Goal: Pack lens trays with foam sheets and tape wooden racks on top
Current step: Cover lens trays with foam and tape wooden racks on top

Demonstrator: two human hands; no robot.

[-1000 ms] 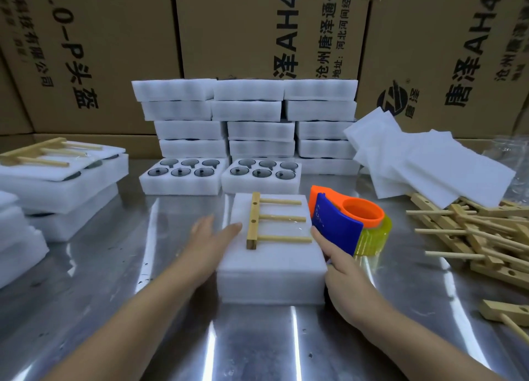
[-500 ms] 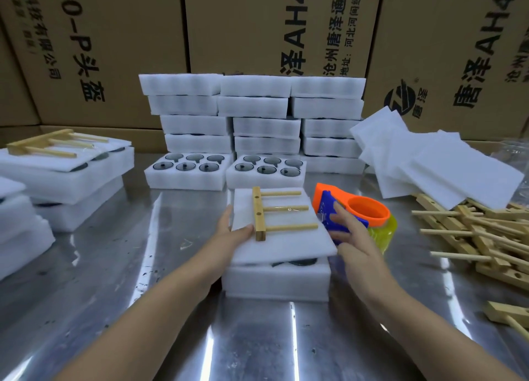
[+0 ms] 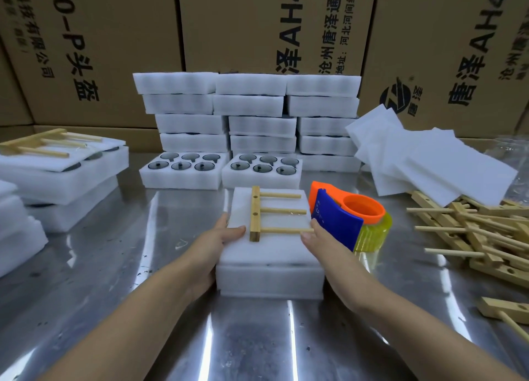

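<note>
Work unit: one tray [image 3: 269, 280] on the table [image 3: 100, 252], directly before the person. A foam sheet [image 3: 272, 252] covers it, roughly square to its edges, and one rack [image 3: 254, 213] lies on the sheet towards the far side, dowels pointing right. The left hand [image 3: 211, 246] is at the tray's left edge, thumb flat on the sheet, fingers straight and pressed together along the side. The right hand [image 3: 323, 246] mirrors this at the right edge, thumb on the sheet beside the nearest dowel tip, fingers straight along the side. Whether any fingertip hooks under the sheet cannot be told. The tape dispenser [image 3: 337, 223] stands just right of the tray, unheld. No tape plainly crosses the rack, so taping is judged outstanding on this unit. Behind the tray, two open trays [image 3: 177, 181] show lenses with no sheet, and behind those stands a stack [image 3: 249, 106] of closed trays. Well left of the tray, a sheeted unit [image 3: 57, 177] carries a rack and appears finished. Right of the tray lie loose sheets [image 3: 429, 166] and a rack pile [image 3: 481, 237]. Assessment: partly complete, with much stock remaining.
</note>
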